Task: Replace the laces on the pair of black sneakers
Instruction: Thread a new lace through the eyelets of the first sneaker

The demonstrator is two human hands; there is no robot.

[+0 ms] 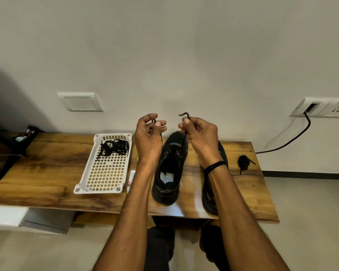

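Both hands are up over the bench right now, and I'm looking down at them from the head camera. My left hand has its fingers pinched closed on one end of the black lace; my right hand is pinched closed on the other end, with a short curled tip poking out above the thumb. Both strands run down taut from the hands into the eyelets of the left sneaker, which sits upright on the wood, toe toward the wall, heel toward me, its criss-cross lacing showing in the upper part.

The right sneaker stands just beside it, mostly hidden behind my right forearm, so I cannot tell its lacing. There's a black band on that wrist.

Left of the shoes lies a white perforated tray with a loose tangle of black laces in its far end. Between tray and left sneaker, a small packet peeks out beside my left forearm. Over near the right end of the bench sits a coiled black lace bundle, well apart from the shoes. A black cable runs from the wall socket.
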